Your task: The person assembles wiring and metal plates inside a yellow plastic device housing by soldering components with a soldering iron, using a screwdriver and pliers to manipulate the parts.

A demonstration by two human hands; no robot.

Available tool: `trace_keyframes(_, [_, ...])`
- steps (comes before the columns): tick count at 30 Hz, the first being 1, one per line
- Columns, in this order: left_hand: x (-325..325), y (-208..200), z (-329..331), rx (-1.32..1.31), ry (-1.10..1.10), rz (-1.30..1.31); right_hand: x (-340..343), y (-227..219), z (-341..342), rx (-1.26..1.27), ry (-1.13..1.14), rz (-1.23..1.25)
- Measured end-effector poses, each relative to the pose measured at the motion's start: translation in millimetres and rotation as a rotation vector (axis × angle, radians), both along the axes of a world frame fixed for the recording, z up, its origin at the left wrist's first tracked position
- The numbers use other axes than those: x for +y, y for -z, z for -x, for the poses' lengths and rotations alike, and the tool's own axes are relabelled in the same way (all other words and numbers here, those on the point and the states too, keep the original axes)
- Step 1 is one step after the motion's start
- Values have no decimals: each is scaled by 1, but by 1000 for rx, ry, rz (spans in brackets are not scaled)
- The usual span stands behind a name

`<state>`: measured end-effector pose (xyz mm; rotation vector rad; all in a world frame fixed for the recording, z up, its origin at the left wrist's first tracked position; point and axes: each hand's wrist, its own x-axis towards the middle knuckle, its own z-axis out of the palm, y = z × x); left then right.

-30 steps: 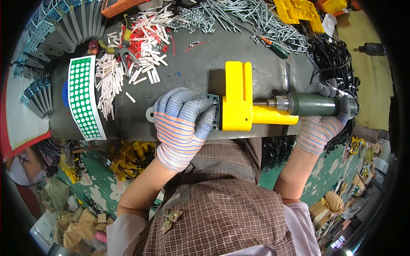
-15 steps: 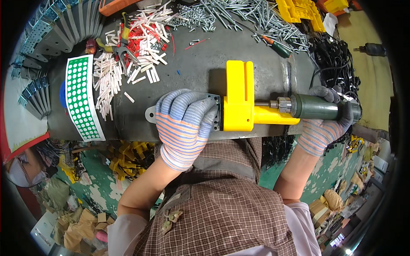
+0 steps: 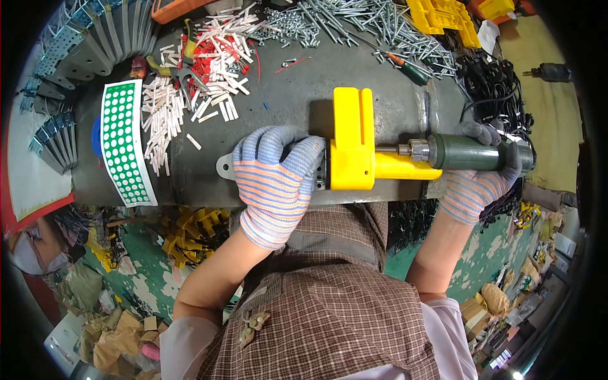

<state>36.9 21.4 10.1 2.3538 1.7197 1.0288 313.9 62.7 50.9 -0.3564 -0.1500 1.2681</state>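
My gloved left hand is closed over a metal bracket, whose rounded grey end with a hole sticks out on the left. A perforated metal edge shows between this hand and a yellow plastic housing; the fingers hide the rest. In my gloved right hand is a dark green power screwdriver, held level with its metal chuck toward the housing. The chuck is apart from the housing's upright block, just above its yellow arm. The driver's bit is hard to make out.
White-sleeved red wire pieces, pliers and a green sticker sheet with white dots lie left. Loose screws and a green-handled screwdriver are behind. Black cables pile up right; metal brackets stand far left.
The power screwdriver has shifted slightly left and up, and its bit no longer shows clearly. The left hand's fingers have shifted slightly on the bracket; the housing has barely moved.
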Motion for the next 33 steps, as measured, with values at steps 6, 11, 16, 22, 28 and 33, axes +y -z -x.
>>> trace_keyframes(6, [-3,-5,11,-237,52,92,6,-24,-20,-151,-58,-1])
trace_keyframes(11, [-8,-11,34,108,243,148,11,-61,-40,-988,-151,388])
trace_keyframes(16, [0,-21,38,96,337,225,32,5,-52,-2397,-68,340])
trace_keyframes(22, [18,-59,58,-363,514,936,5,-34,-16,-1966,-157,180])
trace_keyframes(28, [45,-44,36,-547,271,1167,-18,-1,21,-1887,-320,1])
trace_keyframes(33, [17,-39,4,187,108,8,-13,3,33,-2199,-35,-213])
